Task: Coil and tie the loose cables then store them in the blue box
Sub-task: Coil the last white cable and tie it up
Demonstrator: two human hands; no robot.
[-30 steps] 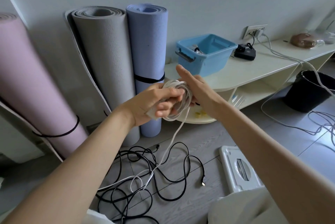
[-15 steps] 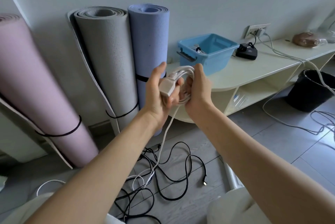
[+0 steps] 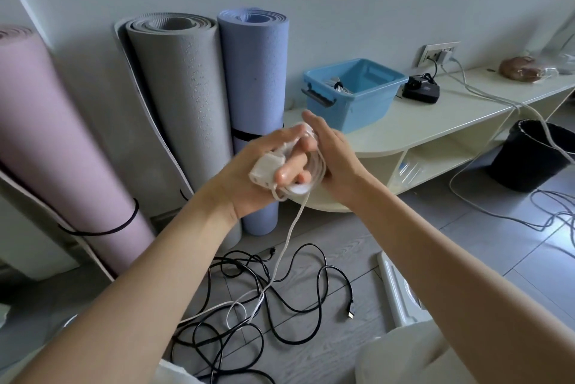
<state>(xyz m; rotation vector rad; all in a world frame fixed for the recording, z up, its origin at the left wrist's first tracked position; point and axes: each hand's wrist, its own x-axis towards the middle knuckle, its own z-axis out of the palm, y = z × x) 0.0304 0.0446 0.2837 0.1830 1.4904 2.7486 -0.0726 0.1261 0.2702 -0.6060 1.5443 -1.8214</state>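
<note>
A pink mat [image 3: 53,147], a grey mat [image 3: 183,97] and a purple mat [image 3: 255,72] stand rolled against the wall at the left. In front of them the left hand [image 3: 249,178] is raised palm up, its fingers [image 3: 291,170] curled through the white cable [image 3: 306,180], which is wound in a coil around them; the cable's white plug [image 3: 264,170] lies across the palm, held against it by the curled fingers. The right hand [image 3: 334,155] presses against the far side of the coil with straight, relaxed fingers, its thumb pointing up. A loose tail of the white cable hangs from the coil to the floor [image 3: 357,240], where it crosses a tangle of black cable [image 3: 280,299]. Behind the hands, the blue box [image 3: 354,93] sits on the desk [image 3: 435,122] with a few small things inside, well apart from the coil. Further right on the desk is a black charger [image 3: 421,92], and a black bin [image 3: 535,155] stands on the floor.
</note>
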